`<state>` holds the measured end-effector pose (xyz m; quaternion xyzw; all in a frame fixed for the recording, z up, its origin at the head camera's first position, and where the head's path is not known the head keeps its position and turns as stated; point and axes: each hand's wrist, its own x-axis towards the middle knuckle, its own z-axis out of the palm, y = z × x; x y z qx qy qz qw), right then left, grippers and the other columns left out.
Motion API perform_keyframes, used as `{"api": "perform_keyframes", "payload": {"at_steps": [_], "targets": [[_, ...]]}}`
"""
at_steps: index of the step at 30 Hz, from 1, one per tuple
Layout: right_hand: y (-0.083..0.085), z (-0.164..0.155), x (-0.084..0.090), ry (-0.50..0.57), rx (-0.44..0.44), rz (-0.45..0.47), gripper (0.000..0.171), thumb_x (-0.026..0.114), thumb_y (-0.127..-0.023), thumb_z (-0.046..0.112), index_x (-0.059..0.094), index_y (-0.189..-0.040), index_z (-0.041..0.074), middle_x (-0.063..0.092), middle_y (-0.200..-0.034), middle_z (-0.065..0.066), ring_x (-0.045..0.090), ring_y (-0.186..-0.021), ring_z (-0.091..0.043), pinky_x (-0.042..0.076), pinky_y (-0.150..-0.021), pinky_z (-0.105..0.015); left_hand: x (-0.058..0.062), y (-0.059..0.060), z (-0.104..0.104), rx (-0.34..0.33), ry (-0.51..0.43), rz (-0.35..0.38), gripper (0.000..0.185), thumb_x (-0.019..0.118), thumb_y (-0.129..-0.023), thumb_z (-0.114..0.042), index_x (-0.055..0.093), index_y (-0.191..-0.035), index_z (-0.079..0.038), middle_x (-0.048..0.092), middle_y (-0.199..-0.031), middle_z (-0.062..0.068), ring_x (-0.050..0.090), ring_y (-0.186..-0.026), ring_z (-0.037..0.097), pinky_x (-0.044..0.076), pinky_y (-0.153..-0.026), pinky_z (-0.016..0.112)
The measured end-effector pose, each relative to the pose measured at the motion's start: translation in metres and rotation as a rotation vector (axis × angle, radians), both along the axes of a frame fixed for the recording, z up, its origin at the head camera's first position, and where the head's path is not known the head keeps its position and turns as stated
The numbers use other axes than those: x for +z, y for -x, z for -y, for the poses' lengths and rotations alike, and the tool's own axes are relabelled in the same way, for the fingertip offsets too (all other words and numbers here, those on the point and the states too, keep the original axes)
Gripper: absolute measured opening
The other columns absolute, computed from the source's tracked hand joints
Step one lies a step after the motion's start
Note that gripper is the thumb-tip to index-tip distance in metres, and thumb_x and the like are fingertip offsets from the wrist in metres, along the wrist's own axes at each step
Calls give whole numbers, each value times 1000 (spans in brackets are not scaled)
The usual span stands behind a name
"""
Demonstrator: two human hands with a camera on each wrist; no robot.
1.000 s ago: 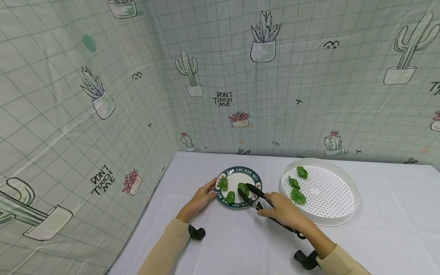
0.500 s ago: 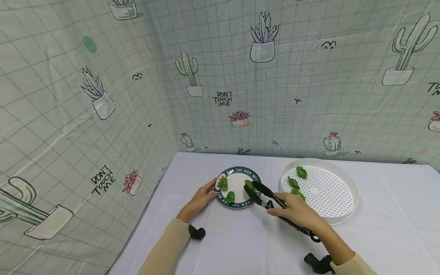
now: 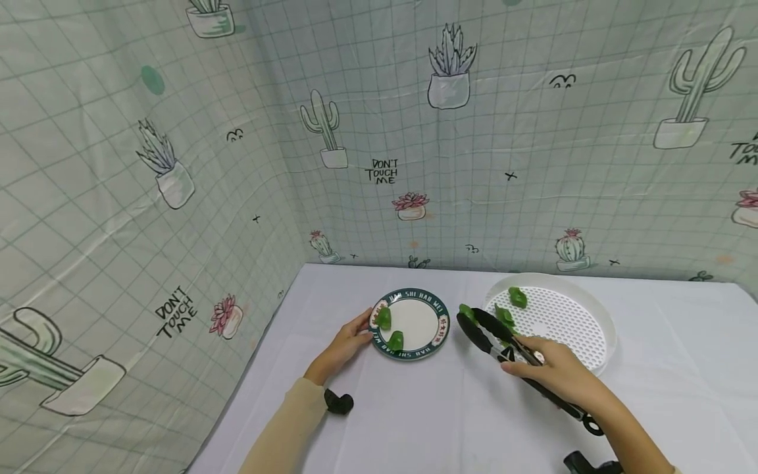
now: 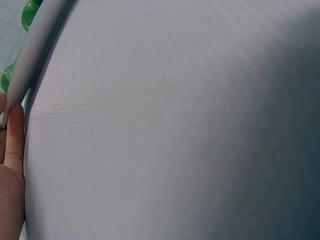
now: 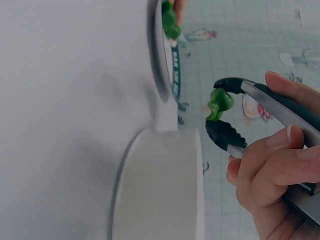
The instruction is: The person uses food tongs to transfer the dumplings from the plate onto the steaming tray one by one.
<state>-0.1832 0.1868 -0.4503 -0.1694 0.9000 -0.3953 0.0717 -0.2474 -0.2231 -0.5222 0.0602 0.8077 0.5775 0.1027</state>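
My left hand (image 3: 342, 347) holds the left rim of a small green-edged plate (image 3: 414, 322), its fingers and thumb at the edge. Two green pepper pieces, one at the rim (image 3: 383, 318) and one nearer the front (image 3: 395, 341), lie on the plate. My right hand (image 3: 556, 368) grips black-tipped tongs (image 3: 521, 359). Between the tong tips hangs another green pepper piece (image 5: 220, 103), raised above the table between the plate and a round white perforated tray (image 3: 606, 322). On that tray lie several green pepper pieces (image 3: 518, 297), partly hidden by the tongs.
A white cloth covers the table (image 3: 408, 421). A patterned curtain (image 3: 474, 145) hangs behind it and along the left side. The tray's raised white wall (image 5: 160, 185) stands below the tongs in the right wrist view.
My right hand has moved right with the tongs, lifting one pepper piece off the plate towards the tray. My left hand has stayed at the plate's rim.
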Motion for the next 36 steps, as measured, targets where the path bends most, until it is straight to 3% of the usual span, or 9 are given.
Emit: {"api": "perform_keyframes", "payload": {"at_steps": [5,10,11,18,25,30,36], "targets": [[-1,-17,1,-16,-35,-16,73,70,-91,40,51,-137,-13,52,-135,-36,48,-123,-54,51,-87,-60,0,0,-1,-4,-3,-2,61,51,-100,0,26,-155,3,36,-155,24,30,-144,37,22,-118,49],[-2,-33,0,-36,-66,-14,74,69,-92,41,48,-138,-14,48,-138,-37,43,-126,-58,47,-90,-64,0,0,-1,-7,-13,9,61,51,-100,0,25,-155,3,31,-158,22,29,-145,35,23,-118,48],[-3,-36,0,-35,-77,-2,75,69,-92,41,48,-139,-13,47,-139,-38,45,-124,-56,51,-85,-60,0,0,-1,-8,-13,9,61,51,-100,1,25,-155,3,31,-158,22,29,-145,35,22,-118,48],[-1,-60,-4,-115,-109,0,76,67,-94,41,45,-139,-16,43,-139,-41,36,-125,-64,40,-90,-73,0,1,-1,-6,-24,14,61,50,-100,0,25,-156,2,29,-159,21,29,-145,35,23,-118,47],[5,-77,-8,-179,-119,20,79,65,-95,43,44,-138,-19,48,-130,-44,48,-115,-61,51,-78,-58,-1,1,-1,2,-16,7,60,49,-100,1,25,-155,3,31,-157,23,30,-144,37,24,-117,49],[10,-84,-12,-203,-109,18,79,66,-94,42,44,-136,-21,48,-129,-46,43,-116,-65,48,-82,-66,1,0,-1,-8,-24,8,60,49,-101,1,24,-155,5,30,-157,24,29,-144,38,23,-117,49],[13,-88,-13,-218,-105,16,80,67,-94,42,44,-134,-23,44,-130,-48,38,-118,-68,45,-84,-70,-3,0,3,-48,-19,-48,61,51,-101,-7,25,-155,3,32,-157,23,32,-144,34,27,-117,43]]}}
